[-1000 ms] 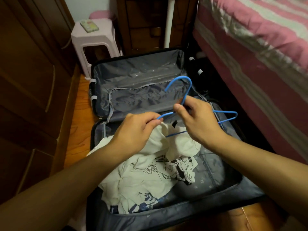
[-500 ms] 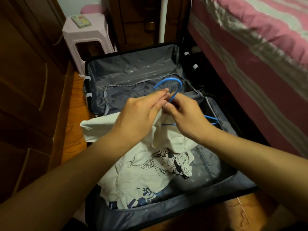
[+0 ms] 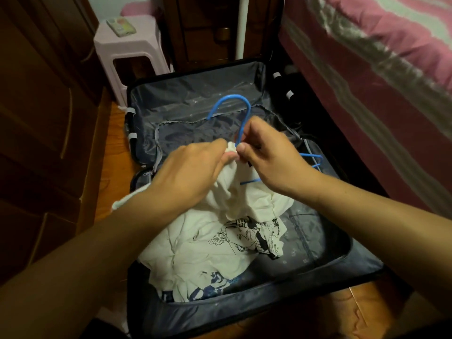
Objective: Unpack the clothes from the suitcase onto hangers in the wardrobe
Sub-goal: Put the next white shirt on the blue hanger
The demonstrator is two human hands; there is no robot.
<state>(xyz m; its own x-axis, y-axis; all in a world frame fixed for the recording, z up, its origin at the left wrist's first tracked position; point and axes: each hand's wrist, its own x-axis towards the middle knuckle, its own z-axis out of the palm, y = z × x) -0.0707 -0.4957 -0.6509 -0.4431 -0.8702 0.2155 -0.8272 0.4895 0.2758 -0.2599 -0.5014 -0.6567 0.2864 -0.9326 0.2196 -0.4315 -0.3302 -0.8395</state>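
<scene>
while the suitcase (image 3: 281, 285) lies open on the wooden floor (image 3: 105, 172) beside the bed (image 3: 367, 69), both hands meet over its middle. the left hand (image 3: 190, 172) pinches a bunched bit of the white t-shirt (image 3: 195, 253) at its fingertips, the cloth gathered into a small knot just beside the neck of the blue hanger (image 3: 234, 104). the right hand (image 3: 269, 157) grips that hanger at the base of its hook, thumb and fingers curled round the wire; the hook arches up over the lid's grey lining, and the hanger's right shoulder sticks out past the wrist near the suitcase's right edge. the rest of the shirt, with its black line drawing, is heaped in the near half of the case. a pale plastic stool (image 3: 129, 45) stands beyond the lid's far left corner, a remote control (image 3: 121, 26) on top.
</scene>
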